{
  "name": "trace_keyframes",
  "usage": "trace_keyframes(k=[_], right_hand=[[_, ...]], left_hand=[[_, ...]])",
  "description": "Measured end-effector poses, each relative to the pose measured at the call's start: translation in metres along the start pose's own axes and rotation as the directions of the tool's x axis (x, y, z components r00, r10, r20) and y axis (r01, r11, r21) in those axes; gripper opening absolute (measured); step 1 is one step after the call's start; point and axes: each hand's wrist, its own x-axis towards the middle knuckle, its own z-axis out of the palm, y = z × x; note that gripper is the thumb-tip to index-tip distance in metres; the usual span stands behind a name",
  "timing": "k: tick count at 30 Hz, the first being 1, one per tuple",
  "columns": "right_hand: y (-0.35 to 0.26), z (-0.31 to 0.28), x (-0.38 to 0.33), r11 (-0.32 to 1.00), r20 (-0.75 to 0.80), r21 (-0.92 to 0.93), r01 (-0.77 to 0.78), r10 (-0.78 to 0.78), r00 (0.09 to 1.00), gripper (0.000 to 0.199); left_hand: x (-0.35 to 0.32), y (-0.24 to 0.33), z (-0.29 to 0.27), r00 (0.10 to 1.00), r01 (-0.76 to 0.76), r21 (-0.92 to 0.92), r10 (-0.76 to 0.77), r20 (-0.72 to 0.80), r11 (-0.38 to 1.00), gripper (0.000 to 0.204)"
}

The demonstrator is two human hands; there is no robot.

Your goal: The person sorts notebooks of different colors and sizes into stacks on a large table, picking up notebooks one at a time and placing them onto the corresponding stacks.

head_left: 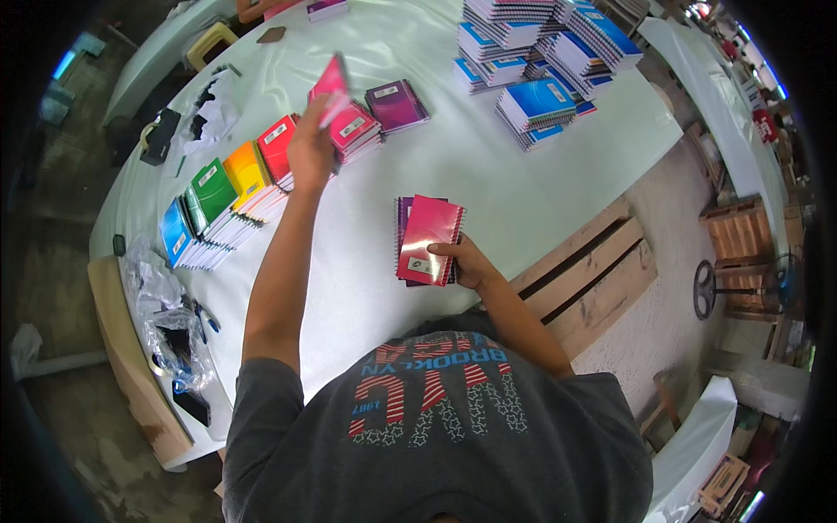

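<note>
Glossy white sheeting covers the broad table (pixel 558 183) here, with piles of blue notebooks (pixel 536 103) at the far right and a curved row of coloured stacks (pixel 248 172) across the left. From where I stand, the left hand (pixel 312 150) reaches over that row, its fingers seemingly closed on a tilted pink notebook (pixel 330 80) above the pink stack (pixel 353 128); motion blur hides the exact grip. Close to the body, the right hand (pixel 469 261) pinches a second pink notebook (pixel 432 231), thumb pressed on the cover, with a purple notebook (pixel 402 213) sticking out beneath it. What those other fingers do underneath, I cannot tell.

I'd judge each one light, with a cover that bends a little but holds its shape. That shine (the cover catches the light like a wet tile) suggests a slick face, so two together could slide apart under a loose thumb. Best to hold by a plain edge, thumb above and fingers below, and keep off the wire loops (pixel 462 220), which could snag on a neighbour or bend if squeezed.
</note>
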Motion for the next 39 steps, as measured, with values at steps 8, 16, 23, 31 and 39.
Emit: trace_keyframes(k=[8,16,23,31,39], right_hand=[[-0.005,-0.001,-0.011,0.991,-0.063,0.135,-0.013,0.022,0.998,0.039],[0.002,0.003,-0.009,0.974,-0.009,0.202,-0.107,0.111,0.994,0.049],[0.013,0.015,-0.009,0.943,0.208,0.034,-0.332,0.318,0.925,0.058],[0.008,0.016,-0.009,0.945,0.160,0.031,-0.325,0.316,0.935,0.047],[0.010,0.002,-0.018,0.984,-0.026,0.053,-0.168,0.169,0.985,0.042]], left_hand=[[-0.031,-0.012,0.026,0.977,-0.163,0.536,0.059,0.205,0.829,0.041],[-0.105,0.102,-0.027,0.968,0.221,-0.924,0.045,0.247,0.313,0.012],[-0.101,0.085,-0.033,0.784,0.499,-0.812,0.241,0.571,0.303,0.022],[-0.003,0.054,-0.013,0.978,0.202,-0.464,-0.204,0.047,0.862,0.022],[-0.014,-0.009,0.015,0.908,-0.078,0.424,-0.111,0.404,0.902,0.068]])
